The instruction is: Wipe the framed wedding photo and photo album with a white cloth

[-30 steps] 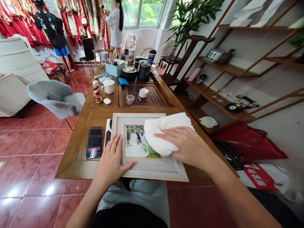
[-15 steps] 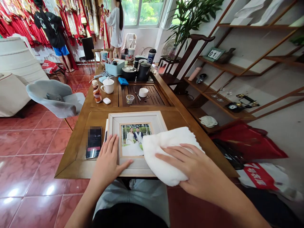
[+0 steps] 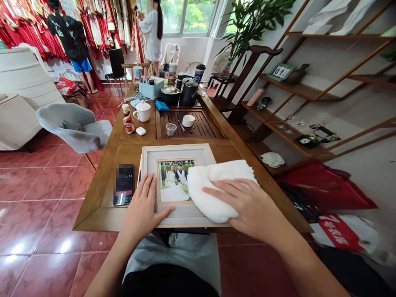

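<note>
Framed photo (image 3: 182, 212) flat on wooden table (image 3: 100, 212), w/ L hand (image 3: 140, 203) and white cloth (image 3: 202, 196) on it.
Framed photo is set at table's near edge; its left side is pressed by L hand, fingers flat, unclenched. Cloth is covered by R hand (image 3: 247, 202), fingers spread; whether it's gripped can't be told. Framed photo could be tipped off if pulled nearer, b/c little tabletop's there; phone (image 3: 123, 185), just left, could be knocked if L hand slips.

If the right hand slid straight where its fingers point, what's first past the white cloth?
The right hand would probably meet the framed wedding photo, just beyond the white cloth.
</note>
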The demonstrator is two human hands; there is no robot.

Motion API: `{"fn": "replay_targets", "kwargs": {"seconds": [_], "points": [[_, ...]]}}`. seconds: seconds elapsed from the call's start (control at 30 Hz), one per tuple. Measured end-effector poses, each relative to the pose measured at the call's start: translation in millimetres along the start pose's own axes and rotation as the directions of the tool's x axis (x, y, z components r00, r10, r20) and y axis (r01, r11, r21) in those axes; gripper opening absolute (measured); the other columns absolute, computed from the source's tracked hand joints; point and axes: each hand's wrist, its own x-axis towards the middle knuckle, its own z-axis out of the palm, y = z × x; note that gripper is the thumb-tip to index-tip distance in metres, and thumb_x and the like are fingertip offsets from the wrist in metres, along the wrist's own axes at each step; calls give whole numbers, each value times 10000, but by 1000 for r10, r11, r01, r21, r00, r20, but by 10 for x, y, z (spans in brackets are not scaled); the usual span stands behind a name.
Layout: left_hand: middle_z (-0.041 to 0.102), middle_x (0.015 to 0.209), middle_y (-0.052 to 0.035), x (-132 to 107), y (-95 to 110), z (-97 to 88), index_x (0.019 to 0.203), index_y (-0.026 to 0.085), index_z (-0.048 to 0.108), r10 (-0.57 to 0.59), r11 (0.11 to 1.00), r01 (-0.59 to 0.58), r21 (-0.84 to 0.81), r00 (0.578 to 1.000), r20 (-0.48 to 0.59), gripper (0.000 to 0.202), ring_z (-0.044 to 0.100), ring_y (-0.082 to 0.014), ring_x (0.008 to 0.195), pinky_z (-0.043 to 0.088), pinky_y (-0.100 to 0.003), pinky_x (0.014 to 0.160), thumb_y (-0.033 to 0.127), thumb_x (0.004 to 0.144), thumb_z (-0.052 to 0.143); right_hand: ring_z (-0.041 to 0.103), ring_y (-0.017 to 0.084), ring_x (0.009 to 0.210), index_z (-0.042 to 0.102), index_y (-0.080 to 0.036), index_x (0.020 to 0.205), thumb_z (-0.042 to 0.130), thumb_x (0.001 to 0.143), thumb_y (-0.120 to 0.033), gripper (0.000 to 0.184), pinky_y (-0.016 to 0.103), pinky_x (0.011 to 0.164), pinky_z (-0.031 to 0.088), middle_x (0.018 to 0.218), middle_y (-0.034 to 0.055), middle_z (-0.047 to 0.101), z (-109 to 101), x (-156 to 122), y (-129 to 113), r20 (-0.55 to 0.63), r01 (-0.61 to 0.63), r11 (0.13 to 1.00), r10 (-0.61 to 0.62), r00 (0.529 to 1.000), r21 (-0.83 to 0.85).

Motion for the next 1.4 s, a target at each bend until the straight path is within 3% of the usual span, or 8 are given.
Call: {"fn": "replay_targets", "kwargs": {"seconds": [0.23, 0.43, 0.67, 0.87, 1.1, 1.23, 1.4], "points": [[317, 1664, -172, 23, -50, -40, 1618, 153, 179, 28, 999, -26, -42, 998, 54, 950, 209, -320, 1573, 283, -505, 1267, 733, 936, 496, 610, 300, 1162, 666, -222, 1310, 560, 811, -197, 511, 450, 948, 378, 1313, 107, 694, 291, 443, 431, -8, -96, 993, 96, 995, -73], [322, 1664, -160, 15, -43, -32, 1623, 174, 178, 21, 999, -19, -47, 999, 49, 949, 216, -321, 1572, 285, -513, 1264, 726, 930, 515, 596, 318, 1180, 669, -231, 1306, 551, 815, -205, 506, 465, 956, 378, 1319, 96, 690, 368, 668, 581, -44, -169, 985, 168, 985, -24], [366, 1640, -170, 11, -5, -30, 1623, 157, 177, -5, 1000, 5, -20, 1000, 8, 982, 269, -329, 1554, 316, -496, 1254, 733, 914, 538, 593, 307, 1197, 673, -236, 1289, 529, 786, -182, 526, 485, 1008, 352, 1304, 95, 692, 381, 508, 457, -53, -135, 990, 137, 989, 36], [354, 1645, -177, 12, -5, -36, 1620, 146, 173, -6, 1000, 6, -19, 1000, 11, 976, 270, -327, 1554, 316, -494, 1254, 707, 921, 556, 597, 317, 1197, 672, -206, 1279, 511, 709, -153, 595, 506, 1017, 356, 1318, 127, 677, 291, 137, 174, -55, -107, 990, 113, 992, 92], [338, 1652, -170, 4, -13, -37, 1624, 168, 160, -6, 999, 7, -36, 1000, 8, 955, 248, -326, 1561, 312, -499, 1254, 707, 932, 536, 602, 302, 1214, 643, -258, 1320, 519, 670, -138, 673, 509, 1076, 321, 1340, 93, 674, 151, -280, -117, -45, -50, 989, 57, 997, 138], [335, 1655, -159, 5, -37, -37, 1632, 195, 149, 9, 999, -9, -51, 1000, 4, 951, 245, -331, 1562, 304, -506, 1257, 697, 930, 550, 611, 308, 1188, 657, -273, 1325, 536, 656, -146, 692, 498, 1037, 362, 1341, 85, 675, 155, -259, -66, -27, -82, 988, 87, 996, 134], [324, 1661, -159, 7, -59, -43, 1633, 193, 142, 18, 998, -17, -64, 1000, 17, 948, 230, -324, 1567, 305, -513, 1256, 684, 935, 554, 597, 311, 1195, 669, -248, 1311, 559, 699, -160, 628, 471, 995, 381, 1333, 94, 674, 257, 63, 190, -28, -140, 984, 144, 989, 107]]}}
